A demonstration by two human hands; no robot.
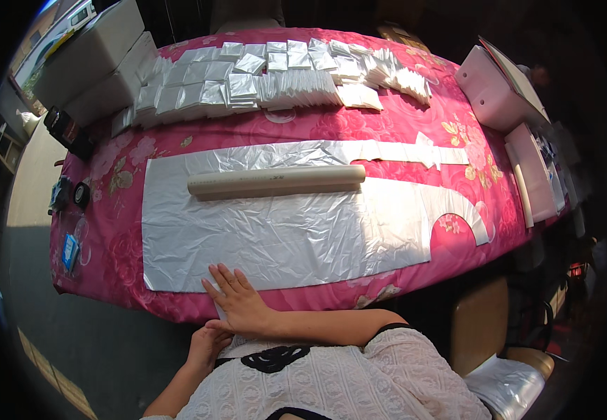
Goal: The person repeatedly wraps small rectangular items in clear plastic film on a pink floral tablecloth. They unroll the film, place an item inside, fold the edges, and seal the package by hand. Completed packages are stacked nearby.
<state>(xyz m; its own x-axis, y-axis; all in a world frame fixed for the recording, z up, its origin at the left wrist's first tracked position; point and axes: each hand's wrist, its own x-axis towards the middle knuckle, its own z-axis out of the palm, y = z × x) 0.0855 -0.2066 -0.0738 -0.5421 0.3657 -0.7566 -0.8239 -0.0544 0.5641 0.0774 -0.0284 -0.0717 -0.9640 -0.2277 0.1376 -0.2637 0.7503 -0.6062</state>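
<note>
A thin white plastic apron (282, 245) lies flat on the table, creased, its curved neck strap at the right. Across its upper part rests a pale plastic pipe (275, 181). My right hand (240, 299) reaches across to the left, fingers spread and flat on the apron's near edge. Just below it, beside the table's front edge, my left hand (209, 343) is closed, its fingertips by the right wrist. A narrow white strip shows between the two hands; what the left fingers pinch is mostly hidden.
Folded white plastic packets (240, 84) lie in rows along the far side of the pink flowered tablecloth (114, 259). White boxes (100, 70) stand at the far left, another box (492, 87) at the far right. A tape roll (81, 194) and a blue packet (70, 250) sit left. A chair (482, 325) stands right.
</note>
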